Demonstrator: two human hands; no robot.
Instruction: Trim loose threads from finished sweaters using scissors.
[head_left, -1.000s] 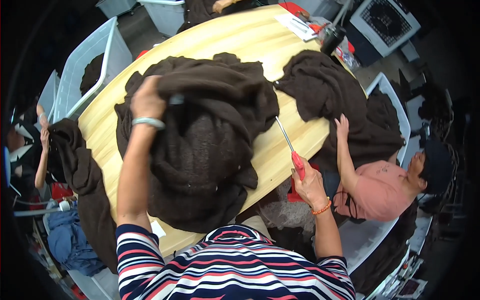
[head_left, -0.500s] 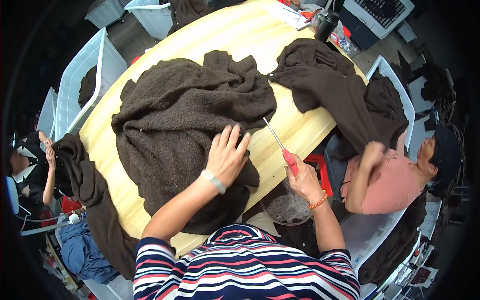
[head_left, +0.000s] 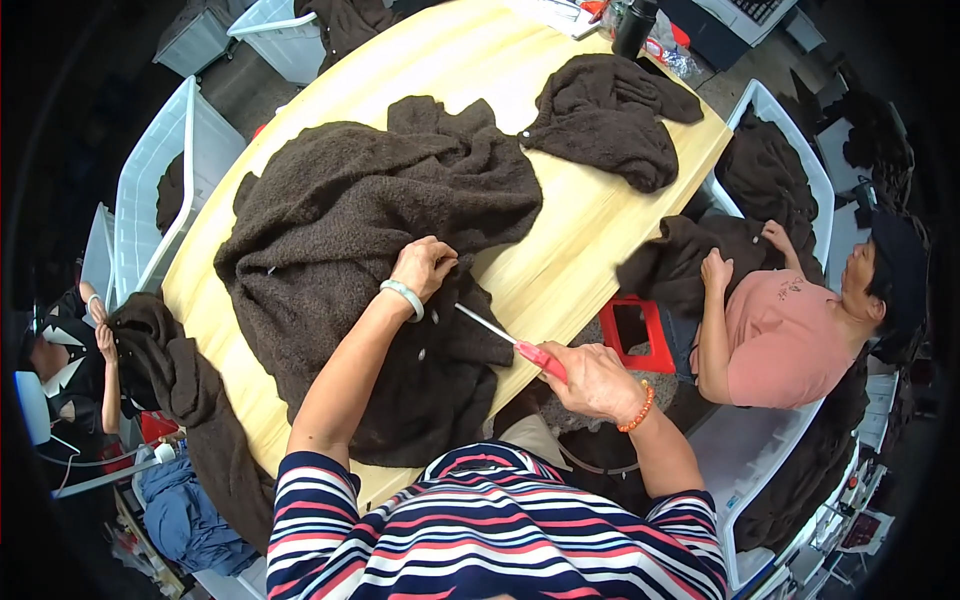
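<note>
A dark brown knit garment [head_left: 350,215] lies bunched across the near part of the table, with small pale spots, perhaps buttons, along its right part. My left hand [head_left: 425,268] has its fingers curled together on the garment's right edge, pinching the cloth. In my right hand [head_left: 598,385] is a tool with a pinkish-red handle and a thin metal shaft [head_left: 485,322], like a screwdriver. Its tip points up and left, just below my left hand, over the dark cloth; whether it touches the cloth I cannot tell.
Another brown garment [head_left: 610,120] lies on the wooden table [head_left: 570,255] at the far right. A co-worker in pink [head_left: 790,340] handles brown cloth at the right, beside a red stool [head_left: 640,335]. White bins [head_left: 190,150] stand around. Another person [head_left: 75,350] works at the left.
My left hand has gone from spread flat to pinching the cloth. My right hand has brought the tool's tip down and left. The co-worker has drawn a brown garment off the table.
</note>
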